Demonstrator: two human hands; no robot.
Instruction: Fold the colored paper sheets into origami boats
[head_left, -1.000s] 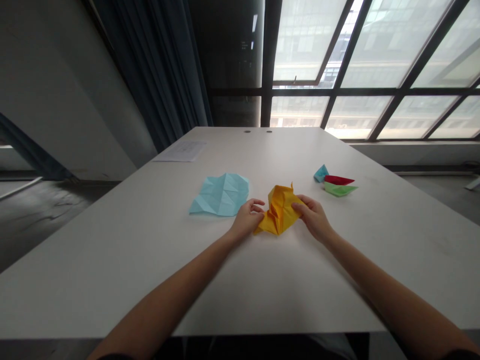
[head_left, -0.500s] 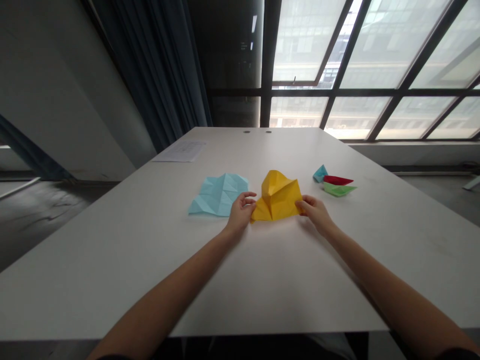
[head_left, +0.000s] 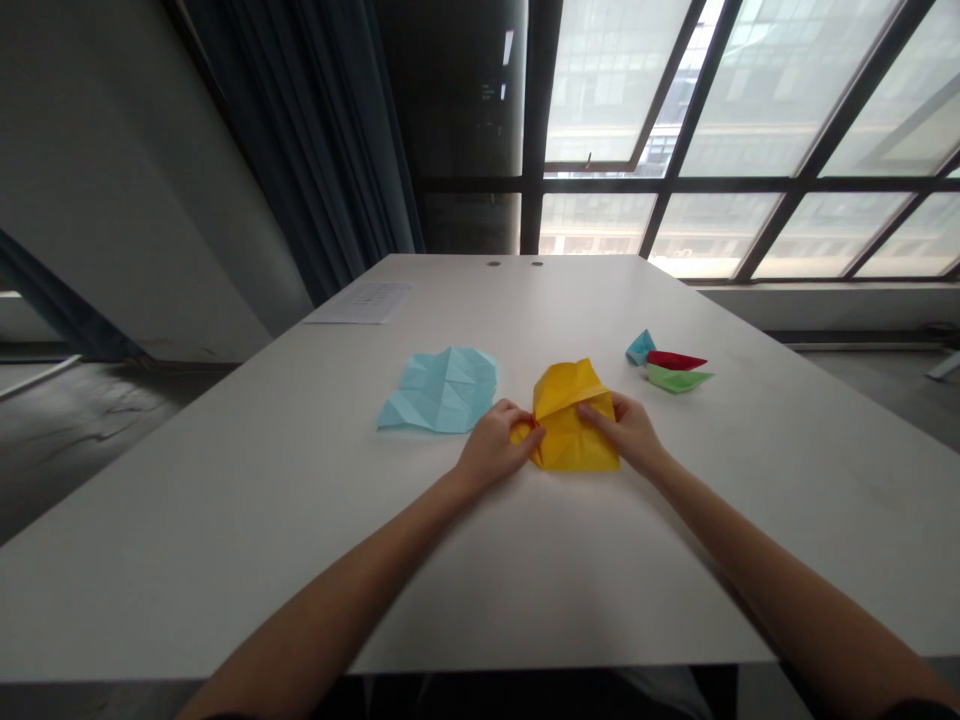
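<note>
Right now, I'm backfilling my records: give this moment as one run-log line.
left hand: holding yellow paper; right hand: holding same paper; light-blue sheet: creased, on table

Yellow paper [head_left: 576, 445], creased and partly folded. Shows a slanting fold across the upper middle, a broad, flattish panel below with a nearly straight lower edge, an uneven top, and a bunched portion at left. Sits on or just above the white tabletop [head_left: 465, 570], pinched at both sides.

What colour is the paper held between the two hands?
Yellow: the creased paper shows best in the head view.
</note>
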